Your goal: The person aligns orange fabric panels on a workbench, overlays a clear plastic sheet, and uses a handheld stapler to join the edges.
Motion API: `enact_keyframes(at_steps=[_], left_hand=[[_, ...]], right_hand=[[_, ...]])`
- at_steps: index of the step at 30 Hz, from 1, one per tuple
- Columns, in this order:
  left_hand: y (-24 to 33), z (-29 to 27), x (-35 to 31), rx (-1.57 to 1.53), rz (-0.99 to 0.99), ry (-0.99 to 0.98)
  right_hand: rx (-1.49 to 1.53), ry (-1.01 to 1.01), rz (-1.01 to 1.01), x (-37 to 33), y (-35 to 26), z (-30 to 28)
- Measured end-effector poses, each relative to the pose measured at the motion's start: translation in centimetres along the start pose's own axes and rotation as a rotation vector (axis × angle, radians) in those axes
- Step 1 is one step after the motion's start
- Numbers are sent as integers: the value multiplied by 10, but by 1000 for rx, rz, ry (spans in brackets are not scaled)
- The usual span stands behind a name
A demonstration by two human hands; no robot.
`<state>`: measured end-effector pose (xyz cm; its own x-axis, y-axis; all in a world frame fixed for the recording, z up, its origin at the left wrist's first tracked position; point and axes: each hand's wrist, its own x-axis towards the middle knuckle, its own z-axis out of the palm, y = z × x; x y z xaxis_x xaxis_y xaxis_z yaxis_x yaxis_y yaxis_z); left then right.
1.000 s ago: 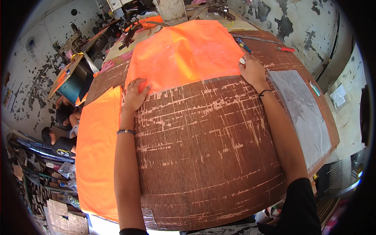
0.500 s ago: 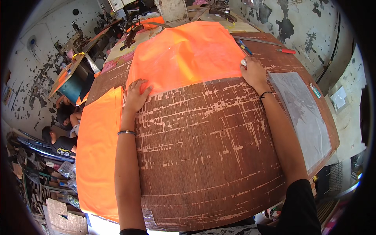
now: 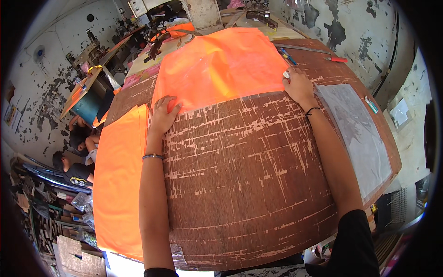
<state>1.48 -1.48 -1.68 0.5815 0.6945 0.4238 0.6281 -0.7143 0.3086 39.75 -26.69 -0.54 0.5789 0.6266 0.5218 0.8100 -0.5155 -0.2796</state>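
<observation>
Resting left hand (image 3: 162, 115) splayed on orange sheet (image 3: 217, 69), right hand (image 3: 299, 87) curled, grip unclear

Soft, bright light spreads over the scratched brown wooden worktop (image 3: 249, 184), leaving faint shadows. At twelve o'clock, the smooth, bright orange rectangular sheet (image 3: 184, 69) glows close to overexposed, yellowish near its middle. Pale glare veils the translucent grey plastic sheet (image 3: 357, 138) at three o'clock. A white patch (image 3: 122, 267) burns out at seven. Fisheye distortion bows the worktop's edges; black vignetting swallows the corners.
</observation>
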Motion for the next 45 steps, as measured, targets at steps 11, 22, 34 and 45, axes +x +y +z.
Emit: enact_keyframes(at_steps=[11, 22, 34, 45], left_hand=[[-66, -25, -17, 390, -807, 125], [-56, -49, -10, 486, -535, 89], [-89, -20, -5, 330, -562, 223], [-79, -48, -8, 277, -470, 286]], right_hand=[[-6, 24, -31, 1, -6, 4], [12, 48, -54, -3, -6, 5], [3, 52, -68, -3, 1, 8], [-20, 21, -52, -2, -1, 3]])
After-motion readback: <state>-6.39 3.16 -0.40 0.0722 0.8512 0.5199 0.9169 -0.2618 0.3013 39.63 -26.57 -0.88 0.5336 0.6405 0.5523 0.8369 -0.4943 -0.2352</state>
